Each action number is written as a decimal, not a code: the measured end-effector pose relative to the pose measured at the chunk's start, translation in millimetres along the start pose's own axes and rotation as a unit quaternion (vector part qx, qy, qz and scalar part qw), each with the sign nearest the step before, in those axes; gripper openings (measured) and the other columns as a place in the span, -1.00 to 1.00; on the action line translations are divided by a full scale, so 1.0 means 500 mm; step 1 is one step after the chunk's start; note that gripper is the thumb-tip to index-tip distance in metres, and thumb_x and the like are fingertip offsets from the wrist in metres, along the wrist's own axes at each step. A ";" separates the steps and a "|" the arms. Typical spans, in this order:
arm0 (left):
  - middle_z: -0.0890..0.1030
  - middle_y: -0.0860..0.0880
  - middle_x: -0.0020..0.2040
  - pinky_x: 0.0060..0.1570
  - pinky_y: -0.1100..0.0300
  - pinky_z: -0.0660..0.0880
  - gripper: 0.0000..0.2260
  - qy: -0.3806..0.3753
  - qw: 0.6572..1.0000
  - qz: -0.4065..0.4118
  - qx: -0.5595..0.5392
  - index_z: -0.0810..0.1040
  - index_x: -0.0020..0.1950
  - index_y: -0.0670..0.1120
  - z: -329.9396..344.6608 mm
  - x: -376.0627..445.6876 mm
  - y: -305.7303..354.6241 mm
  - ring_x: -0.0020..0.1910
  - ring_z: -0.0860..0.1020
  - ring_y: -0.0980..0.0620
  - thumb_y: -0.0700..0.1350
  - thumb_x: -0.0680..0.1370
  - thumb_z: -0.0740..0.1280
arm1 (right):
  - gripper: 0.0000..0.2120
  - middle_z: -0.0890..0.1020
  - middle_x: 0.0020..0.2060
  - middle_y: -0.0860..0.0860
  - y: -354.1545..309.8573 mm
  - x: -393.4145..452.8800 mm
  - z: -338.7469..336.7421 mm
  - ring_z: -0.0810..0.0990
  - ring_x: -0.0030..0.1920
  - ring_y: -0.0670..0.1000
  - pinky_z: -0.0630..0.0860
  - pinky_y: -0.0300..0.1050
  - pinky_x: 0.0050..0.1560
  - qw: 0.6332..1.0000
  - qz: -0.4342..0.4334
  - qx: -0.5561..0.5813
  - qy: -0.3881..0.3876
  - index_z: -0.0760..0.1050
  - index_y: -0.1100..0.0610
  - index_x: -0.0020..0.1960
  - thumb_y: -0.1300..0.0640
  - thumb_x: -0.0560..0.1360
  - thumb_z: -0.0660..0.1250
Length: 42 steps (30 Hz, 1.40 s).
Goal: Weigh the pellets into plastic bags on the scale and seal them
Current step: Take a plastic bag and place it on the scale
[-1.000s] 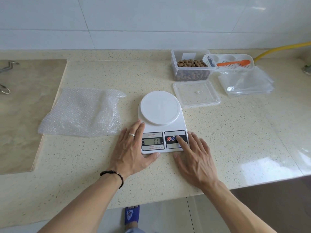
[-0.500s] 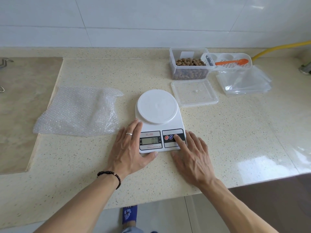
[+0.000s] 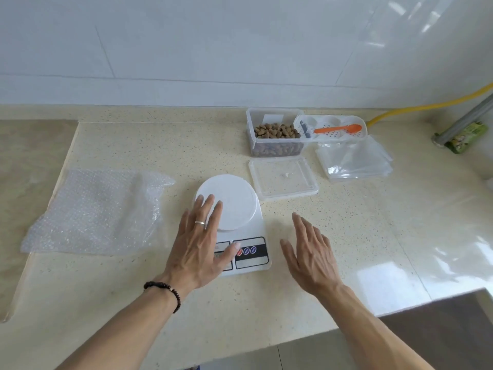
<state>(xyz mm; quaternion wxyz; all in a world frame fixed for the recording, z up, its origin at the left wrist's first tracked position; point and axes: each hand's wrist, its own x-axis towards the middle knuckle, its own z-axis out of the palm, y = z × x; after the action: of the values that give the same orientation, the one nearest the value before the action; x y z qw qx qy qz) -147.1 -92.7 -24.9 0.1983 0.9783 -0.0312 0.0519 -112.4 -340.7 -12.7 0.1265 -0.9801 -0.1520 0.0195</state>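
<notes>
While the left hand [image 3: 198,244] lies spread over the white plastic kitchen scale [image 3: 234,225] at frame centre, the right hand [image 3: 310,256] hovers open just beside it.

No writing can be read anywhere. The scale [image 3: 234,231] has its display mostly hidden under the left hand [image 3: 198,245], and its red and blue round buttons [image 3: 246,251] bear marks too small to make out. The green packet [image 3: 465,136] shows only blurred print.
</notes>
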 end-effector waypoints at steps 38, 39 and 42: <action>0.55 0.08 -0.09 -0.06 0.17 0.49 -0.67 0.009 0.977 -0.122 -0.177 0.42 0.28 -0.03 0.185 0.591 0.452 -0.05 0.53 0.07 -0.13 0.54 0.37 | -0.72 0.67 0.04 0.06 0.493 0.402 -0.121 0.61 0.02 0.13 0.50 0.13 0.14 0.992 -0.081 -0.099 0.007 0.56 0.15 0.15 0.07 0.47 0.37; 0.55 0.09 -0.16 -0.10 0.16 0.52 -0.66 0.021 0.968 -0.139 -0.205 0.40 0.28 -0.04 0.184 0.594 0.455 -0.13 0.55 0.09 -0.18 0.53 0.36 | -0.73 0.67 0.02 0.05 0.493 0.402 -0.123 0.61 0.01 0.13 0.51 0.12 0.13 0.992 -0.082 -0.095 0.018 0.56 0.15 0.13 0.07 0.48 0.37; 0.54 0.07 -0.21 -0.12 0.21 0.53 -0.54 0.039 0.950 -0.154 -0.268 0.30 0.39 -0.02 0.170 0.592 0.463 -0.19 0.54 0.14 -0.29 0.54 0.32 | -0.73 0.66 0.02 0.06 0.493 0.402 -0.130 0.61 0.00 0.13 0.51 0.10 0.10 0.992 -0.084 -0.081 0.054 0.56 0.15 0.14 0.06 0.49 0.36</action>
<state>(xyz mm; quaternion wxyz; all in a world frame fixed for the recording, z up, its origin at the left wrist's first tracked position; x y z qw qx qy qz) 135.4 -350.7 20.3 0.4598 0.8792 0.1147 0.0482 156.6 -522.9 -12.4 0.0557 -0.9706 -0.2275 -0.0561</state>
